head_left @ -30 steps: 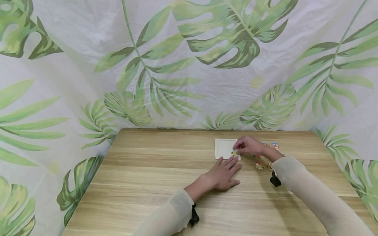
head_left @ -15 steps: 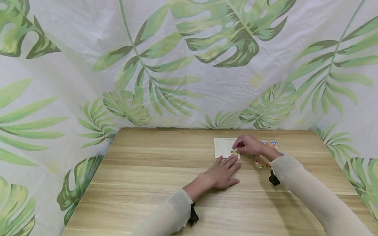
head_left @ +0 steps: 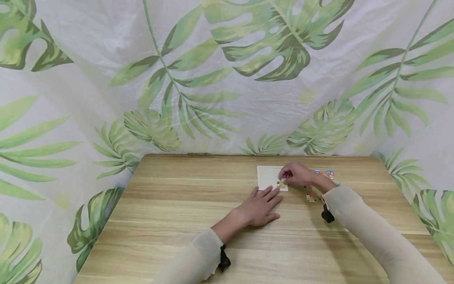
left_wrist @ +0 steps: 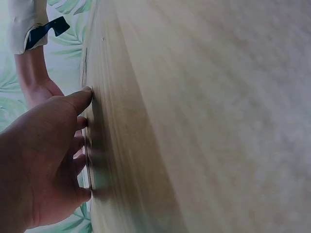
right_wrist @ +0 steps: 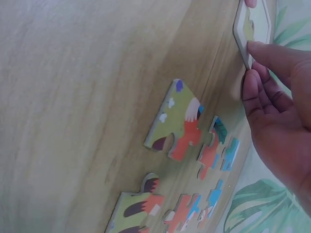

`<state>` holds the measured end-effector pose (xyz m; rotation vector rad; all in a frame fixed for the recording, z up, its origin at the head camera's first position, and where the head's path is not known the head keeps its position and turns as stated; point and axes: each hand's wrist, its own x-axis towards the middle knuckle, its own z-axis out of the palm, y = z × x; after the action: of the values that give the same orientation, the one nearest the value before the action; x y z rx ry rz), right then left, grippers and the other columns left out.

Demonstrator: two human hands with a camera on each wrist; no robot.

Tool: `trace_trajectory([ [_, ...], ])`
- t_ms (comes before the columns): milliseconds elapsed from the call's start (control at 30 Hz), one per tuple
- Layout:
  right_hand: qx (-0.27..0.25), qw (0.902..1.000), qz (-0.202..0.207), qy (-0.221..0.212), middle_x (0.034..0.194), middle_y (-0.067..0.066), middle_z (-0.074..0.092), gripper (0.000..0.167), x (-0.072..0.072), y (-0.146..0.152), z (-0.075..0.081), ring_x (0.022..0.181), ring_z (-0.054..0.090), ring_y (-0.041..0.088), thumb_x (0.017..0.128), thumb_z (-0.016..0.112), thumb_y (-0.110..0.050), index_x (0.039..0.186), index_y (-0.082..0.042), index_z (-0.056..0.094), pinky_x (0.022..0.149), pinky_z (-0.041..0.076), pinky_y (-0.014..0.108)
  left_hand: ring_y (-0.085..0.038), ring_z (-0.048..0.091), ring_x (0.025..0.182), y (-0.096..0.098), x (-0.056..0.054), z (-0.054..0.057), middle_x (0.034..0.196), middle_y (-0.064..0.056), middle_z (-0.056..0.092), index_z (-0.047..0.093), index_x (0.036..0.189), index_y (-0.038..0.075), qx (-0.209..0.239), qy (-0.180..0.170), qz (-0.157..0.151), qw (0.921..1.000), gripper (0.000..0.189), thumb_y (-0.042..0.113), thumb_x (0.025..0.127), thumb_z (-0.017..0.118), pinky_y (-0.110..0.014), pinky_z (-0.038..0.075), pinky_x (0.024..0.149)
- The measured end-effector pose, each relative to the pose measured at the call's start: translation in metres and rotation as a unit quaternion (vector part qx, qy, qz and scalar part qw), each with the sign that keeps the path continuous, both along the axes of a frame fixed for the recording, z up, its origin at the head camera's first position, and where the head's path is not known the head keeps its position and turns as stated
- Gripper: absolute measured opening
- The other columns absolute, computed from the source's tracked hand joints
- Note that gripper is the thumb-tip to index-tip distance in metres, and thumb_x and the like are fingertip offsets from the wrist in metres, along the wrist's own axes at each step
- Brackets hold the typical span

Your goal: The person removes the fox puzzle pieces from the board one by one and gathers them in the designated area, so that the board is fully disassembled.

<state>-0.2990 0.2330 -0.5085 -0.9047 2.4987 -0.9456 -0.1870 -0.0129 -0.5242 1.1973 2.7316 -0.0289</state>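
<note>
A white square puzzle tray (head_left: pixel 267 176) lies flat near the back of the table. In its front right corner is a yellow-green jigsaw piece (head_left: pixel 281 184). My right hand (head_left: pixel 297 174) holds this piece between thumb and fingers at the tray's right side; in the right wrist view the thumb (right_wrist: pixel 265 51) presses at the piece's edge, with the other fingers curled below. My left hand (head_left: pixel 259 207) lies palm down with fingers spread, fingertips at the tray's front edge. The left wrist view shows the back of that hand (left_wrist: pixel 43 150), its fingertips on the wood.
Several loose jigsaw pieces (right_wrist: pixel 180 128) in green, orange and blue lie right of the tray, partly hidden by my right forearm in the head view. The wooden table (head_left: pixel 184 221) ends at a leaf-patterned cloth (head_left: pixel 198 98) behind it.
My left hand has slid slightly left along the tray's front edge, uncovering more of the piece in the corner. My right hand has barely moved and stays at that piece.
</note>
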Motion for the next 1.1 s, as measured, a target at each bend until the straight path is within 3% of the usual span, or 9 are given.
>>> trace_trajectory([
  [267,0.002,0.9993,-0.010,-0.037,0.101,0.009,0.069,0.011,-0.0009,-0.0030,0.0025,0.091,0.062,0.017,0.095,0.075,0.001,0.105,-0.003,0.074,0.079,0.053,0.029,-0.025,0.017,0.164,-0.0006,-0.0022,0.0001,0.178,-0.003,0.018,0.029,0.169,0.021,0.000,0.008,-0.015,0.9999,0.067,0.055,0.112,0.039,-0.050,0.025,0.130],
  [600,-0.018,0.9983,-0.017,-0.053,0.092,0.010,0.069,0.009,-0.0007,-0.0036,0.0019,0.084,0.063,0.018,0.094,0.074,0.004,0.102,0.002,0.071,0.072,0.052,0.025,-0.024,0.016,0.164,0.0001,-0.0016,0.0008,0.178,-0.003,0.018,0.030,0.169,0.020,-0.002,0.003,-0.017,0.9999,0.068,0.055,0.112,0.041,-0.050,0.025,0.129],
  [900,-0.061,0.9944,-0.020,-0.084,0.096,0.019,0.071,0.011,0.0024,-0.0017,0.0056,0.091,0.068,0.027,0.095,0.071,0.007,0.106,0.008,0.068,0.075,0.054,0.024,-0.025,0.016,0.164,-0.0005,-0.0004,0.0039,0.178,-0.004,0.018,0.030,0.169,0.020,0.001,-0.001,-0.015,0.9999,0.068,0.054,0.112,0.041,-0.051,0.025,0.129],
  [1100,-0.081,0.9921,-0.038,-0.088,0.100,0.019,0.072,0.013,0.0029,0.0037,0.0055,0.094,0.068,0.023,0.097,0.071,0.005,0.109,0.008,0.069,0.079,0.055,0.024,-0.025,0.016,0.164,-0.0014,-0.0010,0.0015,0.178,-0.004,0.018,0.030,0.169,0.020,0.003,0.000,-0.015,0.9999,0.068,0.055,0.112,0.041,-0.051,0.025,0.129],
])
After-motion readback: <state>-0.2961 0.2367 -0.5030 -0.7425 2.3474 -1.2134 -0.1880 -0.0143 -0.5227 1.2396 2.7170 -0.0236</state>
